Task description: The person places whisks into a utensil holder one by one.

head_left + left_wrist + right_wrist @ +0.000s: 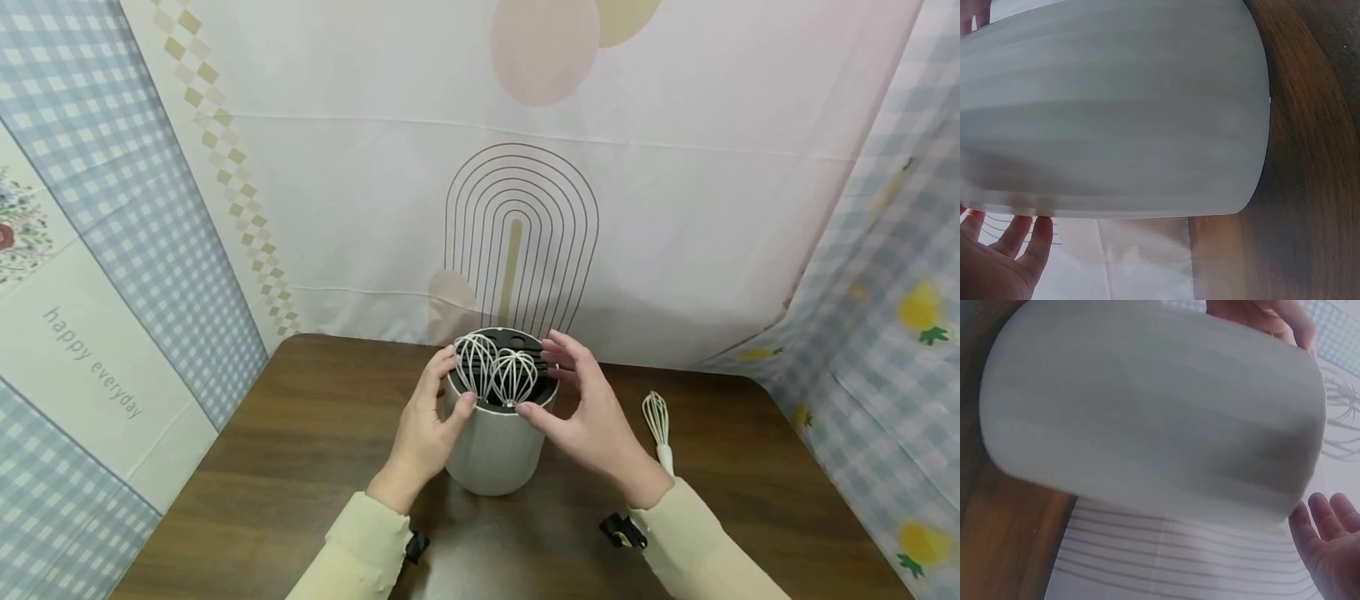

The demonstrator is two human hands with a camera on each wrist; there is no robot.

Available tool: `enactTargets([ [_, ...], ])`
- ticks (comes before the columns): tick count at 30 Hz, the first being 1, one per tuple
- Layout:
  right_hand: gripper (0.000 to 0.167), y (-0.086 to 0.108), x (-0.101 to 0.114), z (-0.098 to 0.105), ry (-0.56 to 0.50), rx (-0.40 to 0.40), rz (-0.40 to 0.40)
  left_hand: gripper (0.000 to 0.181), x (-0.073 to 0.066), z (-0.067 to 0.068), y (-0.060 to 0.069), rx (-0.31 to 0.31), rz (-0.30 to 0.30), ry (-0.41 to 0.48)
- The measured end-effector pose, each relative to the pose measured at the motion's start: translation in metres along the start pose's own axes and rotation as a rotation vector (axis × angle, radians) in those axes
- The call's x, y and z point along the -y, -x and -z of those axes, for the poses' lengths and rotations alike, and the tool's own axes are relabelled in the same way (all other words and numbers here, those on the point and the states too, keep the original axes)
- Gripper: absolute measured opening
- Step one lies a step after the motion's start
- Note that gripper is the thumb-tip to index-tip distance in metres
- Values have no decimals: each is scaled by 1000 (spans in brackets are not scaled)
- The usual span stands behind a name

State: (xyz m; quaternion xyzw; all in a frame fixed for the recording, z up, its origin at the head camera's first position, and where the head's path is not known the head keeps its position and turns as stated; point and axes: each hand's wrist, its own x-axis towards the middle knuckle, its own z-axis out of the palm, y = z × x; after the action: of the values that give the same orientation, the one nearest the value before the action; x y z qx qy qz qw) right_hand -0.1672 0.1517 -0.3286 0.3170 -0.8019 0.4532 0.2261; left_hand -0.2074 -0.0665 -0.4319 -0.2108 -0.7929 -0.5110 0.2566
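Observation:
A light grey-white ribbed canister (495,454) stands upright on the table, with a black slotted insert (517,341) inside its rim. Two wire whisks (474,360) stand in it side by side, heads up; their handles are hidden. My left hand (426,427) rests at the canister's left side, thumb by the front rim and relaxed fingertips against the wall. On the right, my right hand (600,425) has its thumb at the front rim and its fingers spread beside the top. The right wrist view shows these fingers (1324,519) loosely extended near the rim.
Another whisk (657,421) with a white handle lies on the brown wooden table (300,458), right of the canister and partly behind my right forearm. A patterned cloth (360,208) hangs behind the table; checked cloths (892,333) hang at both sides.

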Motion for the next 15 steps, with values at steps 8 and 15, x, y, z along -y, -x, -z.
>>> enactTargets([
  [8,89,17,-37,15,56,-21,-52,52,1,2,0,7,18,5],
  [15,84,38,-51,36,130,-18,-162,53,1,0,0,9,13,2],
])
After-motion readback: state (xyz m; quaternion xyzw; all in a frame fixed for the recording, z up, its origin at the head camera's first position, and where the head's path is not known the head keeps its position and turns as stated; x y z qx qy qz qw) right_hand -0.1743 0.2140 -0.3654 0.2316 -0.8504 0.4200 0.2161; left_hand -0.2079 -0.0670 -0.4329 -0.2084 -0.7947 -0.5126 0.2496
